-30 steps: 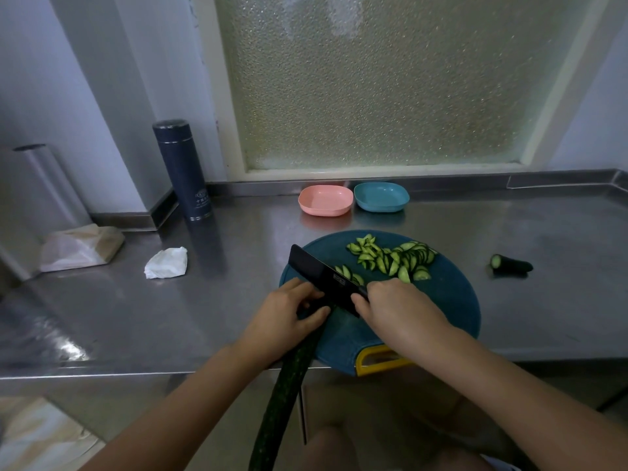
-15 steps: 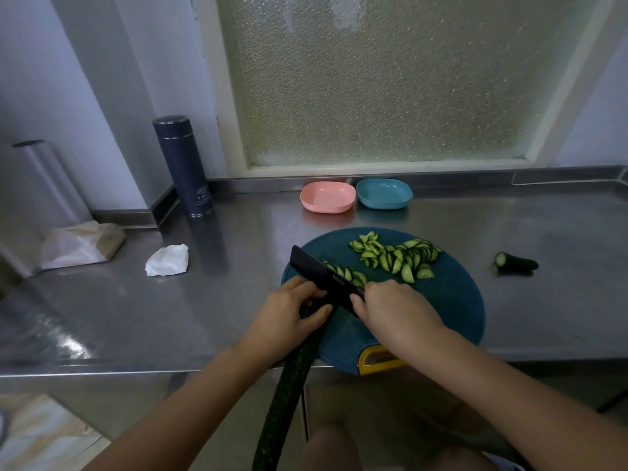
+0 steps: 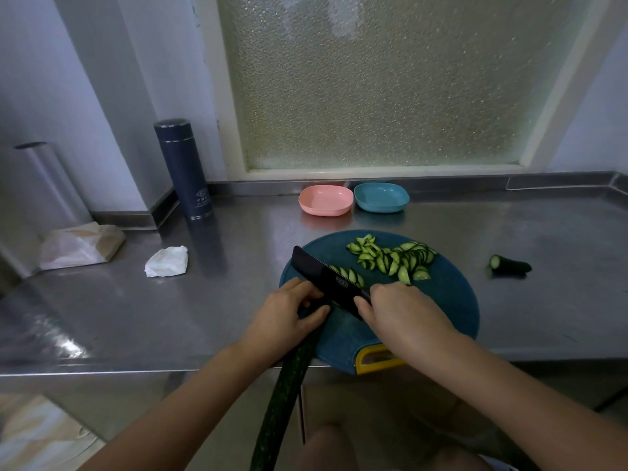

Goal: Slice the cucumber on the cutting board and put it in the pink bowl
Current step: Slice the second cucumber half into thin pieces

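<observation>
Steel counter (image 3: 170, 317): carries all items. Round teal cutting board (image 3: 448, 300) at near edge, yellow handle overhanging. Cucumber (image 3: 285, 396): long, dark green, bumpy skin, cut end on board, rest hanging off counter. Navy flask (image 3: 185, 171): pale emblem and lettering, unreadable. Left hand (image 3: 289, 314): fingers curled over cucumber. Right hand (image 3: 404, 314): wrapped round handle of black knife (image 3: 323, 277); blade mark illegible. Pink bowl (image 3: 325, 200): behind board, apart. Slices (image 3: 394, 260): pale-centred, heaped on board's far side.
</observation>
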The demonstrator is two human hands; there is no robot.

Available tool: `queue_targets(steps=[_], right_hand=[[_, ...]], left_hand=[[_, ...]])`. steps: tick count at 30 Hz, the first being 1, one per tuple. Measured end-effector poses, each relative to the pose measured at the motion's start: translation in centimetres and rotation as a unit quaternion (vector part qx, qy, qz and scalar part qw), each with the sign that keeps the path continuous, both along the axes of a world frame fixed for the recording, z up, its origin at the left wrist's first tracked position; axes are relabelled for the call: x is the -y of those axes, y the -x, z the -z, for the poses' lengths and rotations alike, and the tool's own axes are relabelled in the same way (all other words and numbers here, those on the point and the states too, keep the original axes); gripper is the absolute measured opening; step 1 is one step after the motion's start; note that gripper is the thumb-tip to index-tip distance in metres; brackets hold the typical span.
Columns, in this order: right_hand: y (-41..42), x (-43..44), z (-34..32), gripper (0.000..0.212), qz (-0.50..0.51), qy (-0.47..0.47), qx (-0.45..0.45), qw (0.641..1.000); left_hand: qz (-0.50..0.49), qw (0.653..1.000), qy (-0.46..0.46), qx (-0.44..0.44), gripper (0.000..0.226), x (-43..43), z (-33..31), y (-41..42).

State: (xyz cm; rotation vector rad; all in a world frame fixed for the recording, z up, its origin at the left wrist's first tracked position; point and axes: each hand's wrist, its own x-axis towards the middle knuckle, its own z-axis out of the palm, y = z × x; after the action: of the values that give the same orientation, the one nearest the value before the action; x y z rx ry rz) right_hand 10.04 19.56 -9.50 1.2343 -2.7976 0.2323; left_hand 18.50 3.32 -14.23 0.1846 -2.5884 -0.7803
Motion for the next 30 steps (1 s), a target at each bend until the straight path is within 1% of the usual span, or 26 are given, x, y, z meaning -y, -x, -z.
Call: queue_targets(steps=[14,24,30], right_hand=[[0.5,2.1,0.7,0.045,-0.022,-0.033,0.011,0.999],[0.5,1.3,0.7,0.045,0.009,-0.017,0.025,0.999],[-0.1,0.6,0.2,0.044,0.004,0.008,0.010,1.000]], left_hand=[[-0.003,1.000,-0.003,-0.005,0.014,0.0,0.2,0.1],[-0.009,1.000,0.000,-0.010,0.018,-0.1,0.1,0.0],[-0.011,1.000,0.004,-0.001,0.020,-0.1,0.1,-0.1]])
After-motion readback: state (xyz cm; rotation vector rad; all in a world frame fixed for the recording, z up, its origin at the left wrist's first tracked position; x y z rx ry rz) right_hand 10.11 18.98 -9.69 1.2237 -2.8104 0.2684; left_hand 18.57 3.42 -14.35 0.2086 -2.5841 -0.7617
